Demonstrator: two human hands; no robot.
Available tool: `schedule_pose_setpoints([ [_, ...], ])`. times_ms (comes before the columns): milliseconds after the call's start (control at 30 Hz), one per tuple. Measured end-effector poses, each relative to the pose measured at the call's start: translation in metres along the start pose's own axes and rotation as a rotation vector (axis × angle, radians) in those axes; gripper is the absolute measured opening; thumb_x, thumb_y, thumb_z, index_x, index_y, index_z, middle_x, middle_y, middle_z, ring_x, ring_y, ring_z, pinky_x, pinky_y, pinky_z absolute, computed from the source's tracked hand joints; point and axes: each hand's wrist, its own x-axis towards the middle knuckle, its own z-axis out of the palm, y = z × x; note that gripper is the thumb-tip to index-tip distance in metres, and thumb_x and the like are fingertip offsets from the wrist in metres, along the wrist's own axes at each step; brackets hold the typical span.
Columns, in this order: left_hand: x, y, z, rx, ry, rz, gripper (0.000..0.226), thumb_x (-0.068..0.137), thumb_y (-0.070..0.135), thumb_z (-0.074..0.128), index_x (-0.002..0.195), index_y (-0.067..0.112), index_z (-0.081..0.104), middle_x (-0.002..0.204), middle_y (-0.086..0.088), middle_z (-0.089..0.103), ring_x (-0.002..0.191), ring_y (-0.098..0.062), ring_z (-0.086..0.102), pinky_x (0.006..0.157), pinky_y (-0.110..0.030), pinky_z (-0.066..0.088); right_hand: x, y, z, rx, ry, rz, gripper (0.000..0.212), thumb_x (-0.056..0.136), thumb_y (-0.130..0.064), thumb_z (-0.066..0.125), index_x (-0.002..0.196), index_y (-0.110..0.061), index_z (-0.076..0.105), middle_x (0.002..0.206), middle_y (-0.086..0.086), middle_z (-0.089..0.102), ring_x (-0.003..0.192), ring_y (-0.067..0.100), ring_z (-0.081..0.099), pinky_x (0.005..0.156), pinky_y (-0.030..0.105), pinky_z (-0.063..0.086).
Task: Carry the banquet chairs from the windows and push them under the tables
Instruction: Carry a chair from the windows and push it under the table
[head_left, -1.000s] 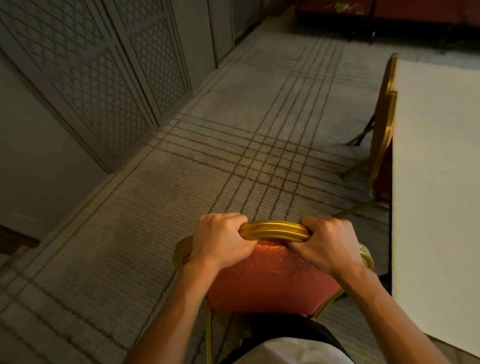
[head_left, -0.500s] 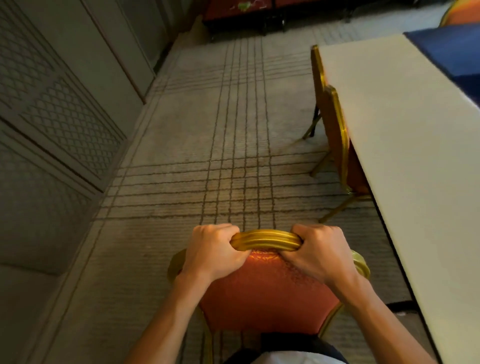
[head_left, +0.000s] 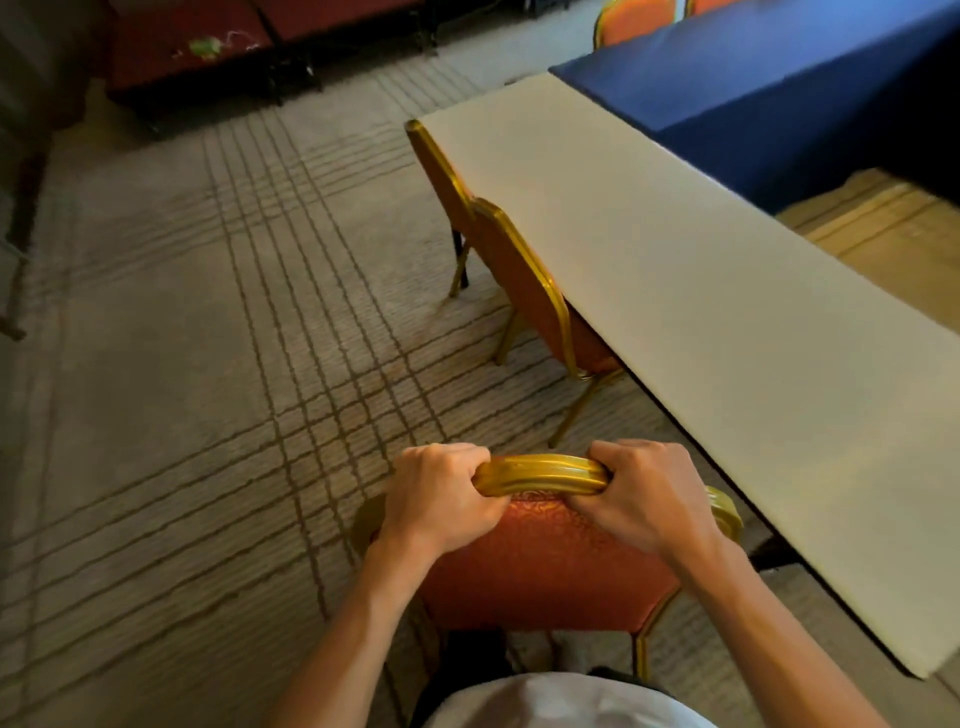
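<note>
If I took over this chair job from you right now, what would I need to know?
Left hand and right hand: both grip the gold top rail of the held chair.
The held chair is beside the white table, not yet under it.
Done: the near chair and the far chair are tucked along the table's long edge.
Left: probably turn the held chair and push it under next to the near chair, then fetch any others.

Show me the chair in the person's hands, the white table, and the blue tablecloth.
held chair (head_left: 540, 566), head view, red padded back.
white table (head_left: 701, 291), head view, bare top.
blue tablecloth (head_left: 779, 78), head view, top surface.
</note>
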Motion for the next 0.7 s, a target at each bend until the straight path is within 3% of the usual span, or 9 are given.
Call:
schedule_pose_setpoints([
  [100,0.045,-0.027,0.003,-0.065,-0.045,0.141,0.045,0.076,0.043,0.073,0.054,0.029,0.036,0.052,0.009,0.048,0.050,-0.014,0.053,0.049,-0.028,0.035,0.016,-0.008,0.002,-0.096,0.056,0.137,0.037,0.074,-0.058,0.062,0.059,-0.027,0.047,0.054,-0.011,0.047,0.055,0.016,0.060,0.054,0.031,0.043],
  [167,0.069,-0.035,0.003,-0.105,-0.062,0.220,0.047,0.076,0.043,0.074,0.054,0.030,0.036,0.054,0.006,0.054,0.052,-0.016,0.055,0.050,-0.029,0.039,0.021,-0.015,0.000,-0.126,0.099,0.205,0.039,0.073,-0.060,0.059,0.058,-0.028,0.041,0.053,-0.013,0.041,0.053,0.017,0.059,0.052,0.029,0.039],
  [367,0.145,-0.026,0.013,-0.150,-0.158,0.445,0.049,0.077,0.043,0.076,0.053,0.030,0.036,0.051,0.014,0.038,0.048,-0.013,0.049,0.053,-0.025,0.030,0.038,-0.011,-0.013,-0.193,0.213,0.428,0.037,0.069,-0.061,0.051,0.057,-0.028,0.038,0.052,-0.004,0.054,0.052,0.022,0.061,0.049,0.030,0.041],
  [500,0.190,-0.003,0.033,-0.168,-0.231,0.568,0.049,0.076,0.049,0.076,0.053,0.033,0.036,0.052,0.009,0.052,0.052,-0.017,0.056,0.057,-0.026,0.032,0.040,0.011,-0.018,-0.214,0.218,0.580,0.040,0.067,-0.062,0.048,0.060,-0.023,0.054,0.059,0.000,0.064,0.060,0.026,0.066,0.055,0.033,0.045],
  [633,0.232,0.026,0.059,-0.160,-0.311,0.610,0.040,0.077,0.053,0.072,0.056,0.024,0.054,0.059,0.003,0.063,0.060,-0.022,0.063,0.061,-0.033,0.046,0.046,0.051,-0.021,-0.251,0.252,0.660,0.033,0.067,-0.055,0.063,0.060,-0.024,0.054,0.059,0.003,0.065,0.060,0.032,0.066,0.054,0.032,0.041],
  [700,0.250,0.040,0.071,-0.173,-0.352,0.633,0.040,0.077,0.054,0.069,0.053,0.029,0.049,0.059,0.003,0.064,0.061,-0.021,0.063,0.061,-0.031,0.044,0.048,0.069,-0.020,-0.247,0.271,0.707,0.033,0.066,-0.053,0.067,0.058,-0.027,0.048,0.057,0.002,0.064,0.059,0.032,0.065,0.053,0.031,0.039],
])
